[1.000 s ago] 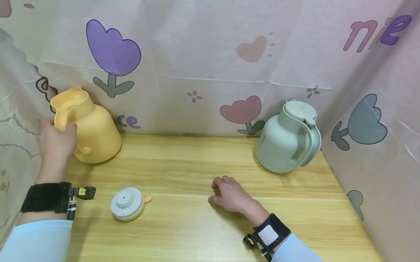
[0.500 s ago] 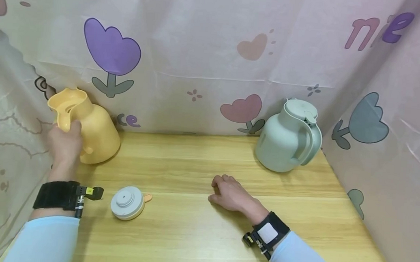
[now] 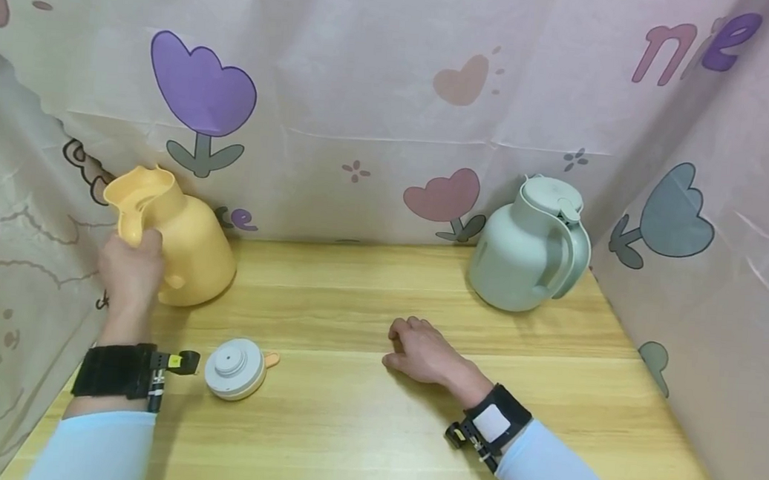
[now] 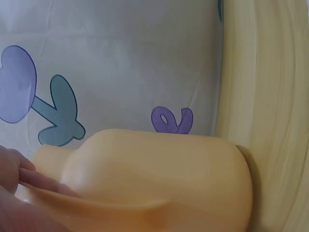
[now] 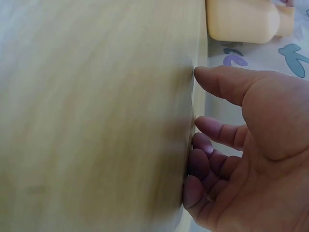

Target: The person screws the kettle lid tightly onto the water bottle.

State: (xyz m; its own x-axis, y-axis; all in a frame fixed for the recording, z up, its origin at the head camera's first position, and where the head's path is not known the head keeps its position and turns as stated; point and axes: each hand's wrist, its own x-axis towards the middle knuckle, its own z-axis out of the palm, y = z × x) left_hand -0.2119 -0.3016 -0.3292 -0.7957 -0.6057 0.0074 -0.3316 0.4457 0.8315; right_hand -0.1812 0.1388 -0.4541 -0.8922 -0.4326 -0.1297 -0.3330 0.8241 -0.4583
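My left hand (image 3: 131, 267) grips the handle of a yellow thermos jug (image 3: 199, 253) at the back left; its top has no lid on. In the left wrist view the fingers wrap the handle beside the jug's rounded body (image 4: 159, 164). In front of the jug a grey-white lid (image 3: 235, 369) with a small orange tab lies on the table, underside up. My right hand (image 3: 426, 353) rests on the table with fingers loosely bent and nothing in it; the right wrist view shows its fingertips (image 5: 205, 77) at the wood surface.
A pale green thermos jug (image 3: 524, 250) with its lid on stands at the back right, handle turned toward the right front. The wooden table (image 3: 331, 430) meets a patterned cloth (image 3: 342, 81) hanging at the back and both sides.
My left hand and the yellow jug have shifted, first slightly left, then right and a little toward me. The right hand, the lid and the green jug stay in place.
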